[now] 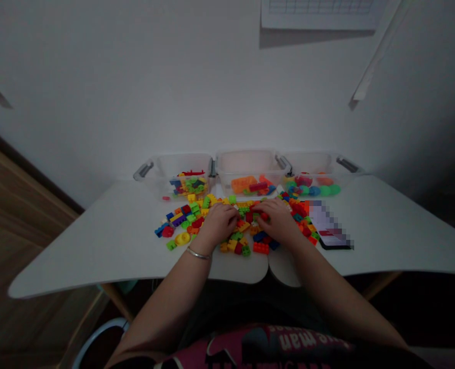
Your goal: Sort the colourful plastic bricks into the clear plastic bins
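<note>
My left hand (220, 221) lies over the middle of a pile of coloured toy building blocks (237, 237), palm down. Its fingers are curled together, and what they hold, if anything, is hidden. A silver bangle (197, 253) circles that wrist. To the right, my right hand (279, 218) reaches into the same pile with bent fingers. A red block (264, 217) shows between its thumb and forefinger. Blue and orange blocks (261, 248) lie just below this hand. A round yellow piece (182, 238) rests at the pile's left side.
Three clear plastic bins stand along the wall: the left bin (163, 166) with mixed small pieces, the middle bin (223, 166) with orange and red blocks, the right bin (319, 160) with rounded pieces. A phone (329, 228) lies right of the pile on the white table (96, 241).
</note>
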Available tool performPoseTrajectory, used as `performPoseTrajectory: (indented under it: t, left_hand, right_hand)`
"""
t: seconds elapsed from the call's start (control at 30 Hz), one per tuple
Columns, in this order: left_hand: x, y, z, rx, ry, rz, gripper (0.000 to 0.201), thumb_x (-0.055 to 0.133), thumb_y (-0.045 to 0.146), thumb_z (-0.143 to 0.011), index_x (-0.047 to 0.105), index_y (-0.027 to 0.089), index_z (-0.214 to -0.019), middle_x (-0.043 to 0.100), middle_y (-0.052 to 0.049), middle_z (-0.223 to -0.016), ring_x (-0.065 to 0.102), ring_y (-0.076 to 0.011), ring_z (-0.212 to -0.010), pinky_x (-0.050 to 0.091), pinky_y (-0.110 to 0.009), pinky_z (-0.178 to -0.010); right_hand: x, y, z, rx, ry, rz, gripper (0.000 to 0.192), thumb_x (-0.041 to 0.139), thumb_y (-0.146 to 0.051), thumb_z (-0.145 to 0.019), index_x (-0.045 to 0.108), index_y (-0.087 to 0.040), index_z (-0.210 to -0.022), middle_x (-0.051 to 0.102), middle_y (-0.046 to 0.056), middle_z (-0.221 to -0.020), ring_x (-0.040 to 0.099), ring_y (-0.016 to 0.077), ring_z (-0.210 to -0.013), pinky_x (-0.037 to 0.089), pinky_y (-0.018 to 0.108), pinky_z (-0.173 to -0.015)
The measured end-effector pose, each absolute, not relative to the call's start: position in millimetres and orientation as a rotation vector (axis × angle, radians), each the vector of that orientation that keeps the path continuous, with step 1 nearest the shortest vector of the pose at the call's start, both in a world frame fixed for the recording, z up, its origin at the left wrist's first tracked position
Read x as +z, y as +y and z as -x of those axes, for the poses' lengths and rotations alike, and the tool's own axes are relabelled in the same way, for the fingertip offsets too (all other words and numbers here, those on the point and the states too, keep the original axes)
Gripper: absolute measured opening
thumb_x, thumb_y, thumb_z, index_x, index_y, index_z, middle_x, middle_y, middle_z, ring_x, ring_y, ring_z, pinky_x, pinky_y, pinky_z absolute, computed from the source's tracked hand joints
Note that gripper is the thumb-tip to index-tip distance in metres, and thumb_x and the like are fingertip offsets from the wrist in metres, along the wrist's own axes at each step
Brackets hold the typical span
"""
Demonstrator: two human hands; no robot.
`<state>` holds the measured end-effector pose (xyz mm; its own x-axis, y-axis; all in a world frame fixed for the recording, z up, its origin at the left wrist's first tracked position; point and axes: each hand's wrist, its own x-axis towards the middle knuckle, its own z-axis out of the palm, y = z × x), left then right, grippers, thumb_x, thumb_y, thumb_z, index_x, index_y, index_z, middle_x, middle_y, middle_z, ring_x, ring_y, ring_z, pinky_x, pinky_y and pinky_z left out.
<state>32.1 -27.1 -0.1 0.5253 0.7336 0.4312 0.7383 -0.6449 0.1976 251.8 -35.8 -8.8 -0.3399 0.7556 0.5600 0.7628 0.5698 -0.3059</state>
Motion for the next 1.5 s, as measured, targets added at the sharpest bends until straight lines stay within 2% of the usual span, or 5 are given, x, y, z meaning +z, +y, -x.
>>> performPoseTrajectory:
  t: [0.23,0.67,1.13,1.37,1.5]
  left_hand:
    - [0.0,-27.6,-32.4,-0.755,-1.317,2.736,0.018,0.053,0.016,-0.088,0.07,0.02,-0.088,0.072,-0.004,-0.09,0.061,-0.021,-0.089,0.046,-0.037,-0.088]
    - [-0.7,-26.4,-33.2,-0.738,-1.344,2.744,0.017,0.054,0.016,-0.088,0.071,0.02,-0.089,0.072,-0.004,-0.09,0.059,-0.022,-0.088,0.045,-0.038,-0.087]
    - [-0.2,-26.7,-33.6,-0.759,-1.338,2.754,0.018,0.053,0.016,-0.088,0.071,0.02,-0.088,0.073,-0.005,-0.09,0.061,-0.0222,-0.088,0.045,-0.038,-0.087]
    - [-0.9,-26.2,-32.9,-0.762,-1.337,2.756,0.018,0.053,0.016,-0.088,0.071,0.019,-0.088,0.073,-0.005,-0.091,0.061,-0.022,-0.09,0.044,-0.039,-0.089]
    - [-0.9,-25.8,-32.4,-0.744,-1.331,2.757,0.019,0.053,0.015,-0.088,0.071,0.02,-0.088,0.072,-0.005,-0.09,0.061,-0.0219,-0.089,0.045,-0.038,-0.088]
  right_hand:
    - [-21.4,-31.3,-258.6,0.04,-2.193,1.124,0.04,0.055,-0.01,-0.076,0.073,-0.025,-0.108,0.07,0.004,-0.117,0.051,0.0279,-0.121,0.038,0.051,-0.109]
    - [-23.9,-32.5,-255.5,0.045,-2.241,1.078,0.044,0.049,-0.003,-0.08,0.072,-0.02,-0.114,0.066,0.009,-0.122,0.048,0.027,-0.124,0.04,0.051,-0.11]
    - [-27.6,-28.8,-261.2,-0.07,-2.188,1.19,0.03,0.059,-0.016,-0.084,0.072,-0.022,-0.11,0.069,0.008,-0.117,0.052,0.0284,-0.119,0.039,0.05,-0.108]
    - [-17.9,-33.5,-259.4,-0.152,-2.134,1.305,0.02,0.058,-0.013,-0.085,0.073,-0.022,-0.095,0.072,0.006,-0.104,0.059,0.0252,-0.103,0.044,0.042,-0.097]
    - [-9.8,-40.9,-257.7,-0.261,-2.082,1.444,0.017,0.061,-0.019,-0.086,0.073,-0.021,-0.097,0.071,0.008,-0.107,0.058,0.0277,-0.1,0.045,0.042,-0.09]
